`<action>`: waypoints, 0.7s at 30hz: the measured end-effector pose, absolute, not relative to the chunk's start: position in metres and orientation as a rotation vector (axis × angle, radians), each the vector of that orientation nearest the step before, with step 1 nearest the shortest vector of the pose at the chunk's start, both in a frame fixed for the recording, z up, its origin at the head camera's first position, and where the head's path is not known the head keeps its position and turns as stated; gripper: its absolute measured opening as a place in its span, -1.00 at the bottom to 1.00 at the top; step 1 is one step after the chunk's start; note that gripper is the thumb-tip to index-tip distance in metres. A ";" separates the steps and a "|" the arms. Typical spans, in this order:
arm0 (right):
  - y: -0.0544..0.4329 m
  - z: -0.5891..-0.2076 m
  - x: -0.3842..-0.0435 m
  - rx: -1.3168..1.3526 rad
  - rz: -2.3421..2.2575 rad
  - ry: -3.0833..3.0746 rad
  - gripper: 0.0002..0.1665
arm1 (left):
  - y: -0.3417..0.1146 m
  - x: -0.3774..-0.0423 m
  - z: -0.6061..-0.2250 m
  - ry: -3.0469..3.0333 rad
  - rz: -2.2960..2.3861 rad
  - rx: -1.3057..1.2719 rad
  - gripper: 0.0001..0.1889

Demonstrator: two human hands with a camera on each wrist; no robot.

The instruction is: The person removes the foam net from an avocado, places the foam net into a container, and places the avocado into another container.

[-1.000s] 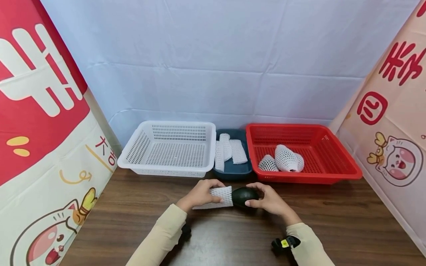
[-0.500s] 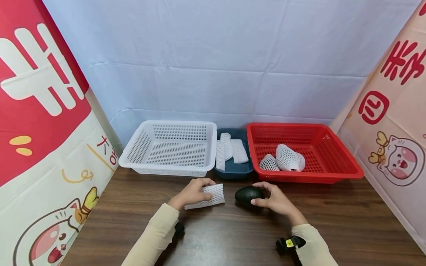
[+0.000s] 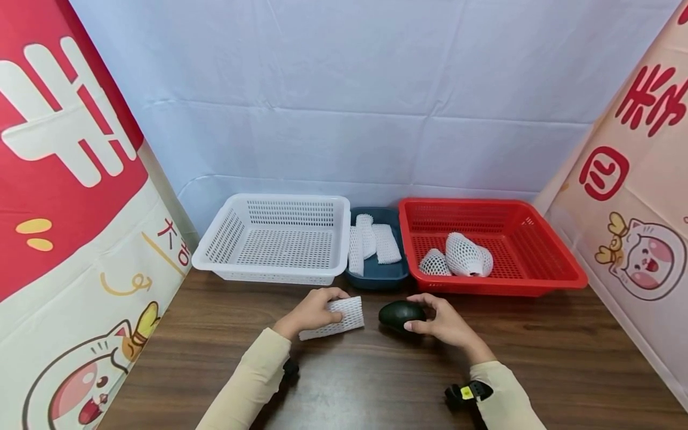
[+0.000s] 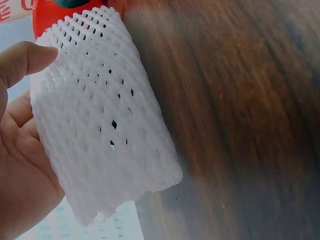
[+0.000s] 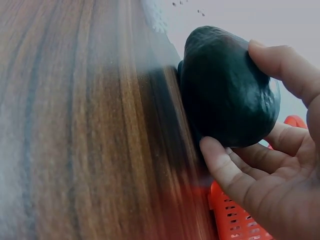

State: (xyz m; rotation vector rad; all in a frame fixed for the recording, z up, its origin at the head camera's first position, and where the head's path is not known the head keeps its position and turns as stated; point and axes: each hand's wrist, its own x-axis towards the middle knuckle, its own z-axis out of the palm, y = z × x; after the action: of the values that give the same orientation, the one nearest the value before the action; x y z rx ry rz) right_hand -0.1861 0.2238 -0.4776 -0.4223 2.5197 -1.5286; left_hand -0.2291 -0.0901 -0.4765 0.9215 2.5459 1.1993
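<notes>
Two bare hands work side by side low on the dark wood-grain surface [image 3: 537,358] in the head view. The left hand [image 3: 312,312] holds a white foam mesh sleeve [image 3: 335,316], its fingers curled over the sleeve's near end so that the free end sticks out to the right. The right hand [image 3: 446,322] grips a dark green oval avocado [image 3: 400,313], thumb on the near side and fingers over the top; the fruit pokes out of the grip to the left. Sleeve and avocado sit near each other with a small gap between them, not touching. Behind them stand a white perforated plastic basket [image 3: 226,239], a small dark blue tray [image 3: 376,275] carrying more white foam sleeves [image 3: 384,243], and a red perforated plastic basket [image 3: 537,251] with two fruits wrapped in white mesh [image 3: 462,255].

From the left wrist camera, the foam mesh sleeve [image 4: 100,115] fills the left half of the picture, lying across the palm of the left hand [image 4: 20,165] with the thumb pressed on its upper edge; the grip is closed on the sleeve, whose far end hangs free over the wood.

At the right wrist, the avocado [image 5: 225,85] rests against the surface, pinched by the right hand [image 5: 270,170], with the thumb below and a finger over its top right. Most of the fruit lies outside the grip, toward the wood. A bit of the red basket [image 5: 235,215] shows beneath the hand.
</notes>
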 end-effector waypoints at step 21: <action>0.229 -0.443 -0.166 -0.368 -1.506 2.590 -0.39 | -0.076 -0.228 -0.453 2.521 1.386 0.913 -0.50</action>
State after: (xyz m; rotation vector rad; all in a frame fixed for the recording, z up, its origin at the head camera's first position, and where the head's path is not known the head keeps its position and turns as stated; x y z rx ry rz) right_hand -0.1660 0.2288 -0.4427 -0.3685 2.5895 -1.5064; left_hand -0.2281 -0.0762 -0.4534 0.9133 2.5209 1.3863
